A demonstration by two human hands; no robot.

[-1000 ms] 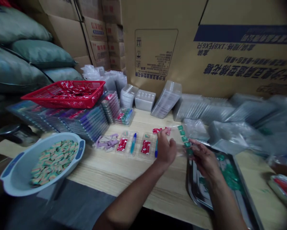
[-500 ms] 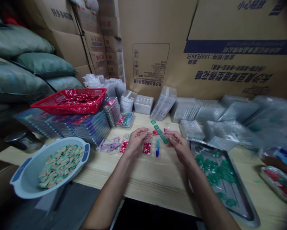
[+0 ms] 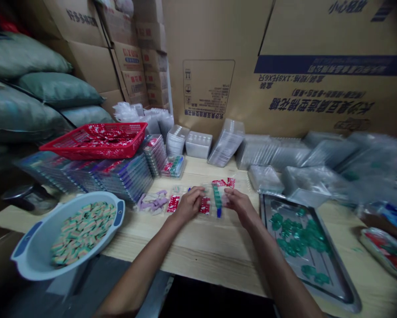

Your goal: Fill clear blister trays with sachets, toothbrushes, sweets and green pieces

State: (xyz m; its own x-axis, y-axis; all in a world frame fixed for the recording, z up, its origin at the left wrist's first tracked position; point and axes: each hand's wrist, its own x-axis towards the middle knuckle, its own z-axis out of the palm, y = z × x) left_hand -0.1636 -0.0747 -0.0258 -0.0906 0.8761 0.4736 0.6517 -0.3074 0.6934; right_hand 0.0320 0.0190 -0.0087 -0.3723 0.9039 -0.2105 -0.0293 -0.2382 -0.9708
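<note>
Where the two hands meet at the middle of the worktop (image 3: 198, 260), a clear blister tray (image 3: 210, 208) lies flat between them. It carries a row of green pieces (image 3: 216, 196), a red packet (image 3: 204, 206) and a blue pen (image 3: 219, 212). The left hand (image 3: 188, 204) has its fingers curled down over the tray's left edge and hides that end. The right hand (image 3: 237, 204) pinches the right edge with bent fingers, and its fingertips are out of sight behind the knuckles. The tray's outline is hard to make out against the wood.

Just left lie purple pieces (image 3: 150, 201). To the right, a metal tray (image 3: 327, 265) holds loose green pieces (image 3: 296, 229). At the near left edge a pale bowl (image 3: 28, 260) overhangs the worktop, full of wrapped sweets (image 3: 81, 232). Behind it a red basket (image 3: 132, 145) sits on stacked packs. Stacks of empty clear trays (image 3: 225, 143) line the back. The plastic bags (image 3: 351, 172) on the right are blurred.

The big cardboard box (image 3: 318, 44) bears upside-down Chinese print under a blue band. Only "1X8" and "X6" read with any certainty.
</note>
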